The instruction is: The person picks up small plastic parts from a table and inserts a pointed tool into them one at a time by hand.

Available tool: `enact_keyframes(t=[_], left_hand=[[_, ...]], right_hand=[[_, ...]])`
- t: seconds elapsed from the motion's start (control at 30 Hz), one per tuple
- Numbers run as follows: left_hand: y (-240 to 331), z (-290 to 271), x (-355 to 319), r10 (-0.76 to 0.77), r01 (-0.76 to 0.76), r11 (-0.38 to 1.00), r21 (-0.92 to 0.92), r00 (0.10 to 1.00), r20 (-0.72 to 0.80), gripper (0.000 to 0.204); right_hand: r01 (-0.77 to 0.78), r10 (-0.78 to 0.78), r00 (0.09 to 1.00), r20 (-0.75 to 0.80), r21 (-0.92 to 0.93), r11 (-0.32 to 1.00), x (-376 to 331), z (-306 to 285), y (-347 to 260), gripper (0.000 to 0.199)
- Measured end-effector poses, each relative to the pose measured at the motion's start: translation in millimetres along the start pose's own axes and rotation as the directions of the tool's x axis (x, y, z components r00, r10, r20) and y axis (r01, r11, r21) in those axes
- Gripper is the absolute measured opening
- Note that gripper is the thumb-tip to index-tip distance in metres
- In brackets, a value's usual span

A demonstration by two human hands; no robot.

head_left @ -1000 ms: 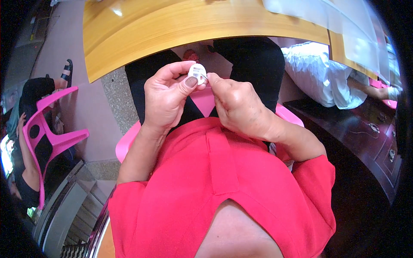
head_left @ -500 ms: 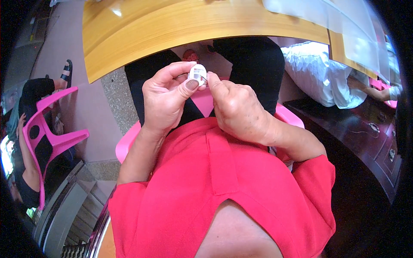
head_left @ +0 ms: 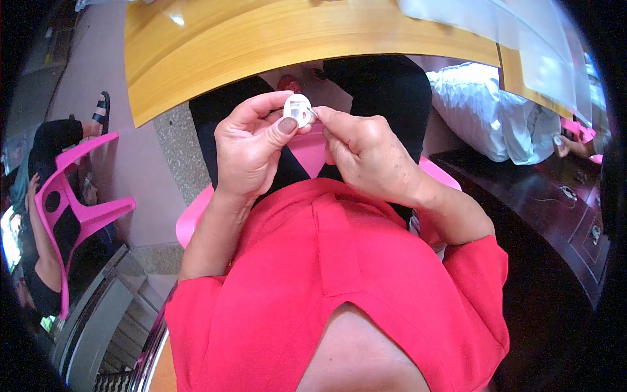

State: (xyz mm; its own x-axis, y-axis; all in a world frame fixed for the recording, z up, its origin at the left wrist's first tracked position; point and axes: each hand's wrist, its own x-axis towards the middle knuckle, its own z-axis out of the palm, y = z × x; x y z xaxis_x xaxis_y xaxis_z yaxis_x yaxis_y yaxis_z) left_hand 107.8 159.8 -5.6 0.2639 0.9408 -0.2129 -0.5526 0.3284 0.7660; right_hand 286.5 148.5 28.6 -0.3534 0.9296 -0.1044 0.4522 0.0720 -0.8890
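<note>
My left hand (head_left: 251, 140) pinches a small round white plastic piece (head_left: 296, 104) between thumb and fingers, above my lap. The piece has rectangular openings, and a small reddish spot shows near its right side. My right hand (head_left: 369, 153) is closed, its thumb and forefinger pinching a thin metallic piece (head_left: 311, 112) whose end meets the right side of the white piece. Most of that thin piece is hidden by my fingers, so its exact kind cannot be told.
Just beyond my hands runs the edge of a yellow wooden table (head_left: 261, 49), partly covered by clear plastic sheeting (head_left: 532, 49). A white bundle (head_left: 486, 114) lies to the right, near another person's hand (head_left: 575, 147). Someone sits at left on a pink chair (head_left: 88, 212).
The white piece has turned to show its face more fully and moved slightly left. My right hand has shifted, its fingers now a little apart from the piece's edge.
</note>
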Motion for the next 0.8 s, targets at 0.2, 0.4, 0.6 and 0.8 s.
enact_keyframes(t=[0.2,0.4,0.6,0.8], left_hand=[[-3.2,3.2,-1.3,0.012,-0.012,1.0,0.014,0.999,-0.032,0.031],[-5.2,4.8,-2.1,0.037,-0.036,0.999,0.032,0.998,-0.041,0.03],[-4.8,3.0,-2.2,0.032,-0.03,0.999,0.037,0.999,-0.04,0.03],[-4.1,1.9,-2.3,0.041,-0.04,0.998,0.049,0.999,-0.023,0.028]], right_hand=[[0.053,-0.055,0.996,-0.064,-0.025,0.998,-1.0,6.5,1.6,0.009],[0.109,-0.117,0.991,-0.067,-0.112,0.988,-3.0,9.8,5.0,0.013],[0.143,-0.161,0.986,-0.043,-0.272,0.952,-5.4,13.0,5.9,0.022],[0.246,-0.298,0.954,0.007,-0.582,0.775,-7.1,17.0,10.9,0.037]])
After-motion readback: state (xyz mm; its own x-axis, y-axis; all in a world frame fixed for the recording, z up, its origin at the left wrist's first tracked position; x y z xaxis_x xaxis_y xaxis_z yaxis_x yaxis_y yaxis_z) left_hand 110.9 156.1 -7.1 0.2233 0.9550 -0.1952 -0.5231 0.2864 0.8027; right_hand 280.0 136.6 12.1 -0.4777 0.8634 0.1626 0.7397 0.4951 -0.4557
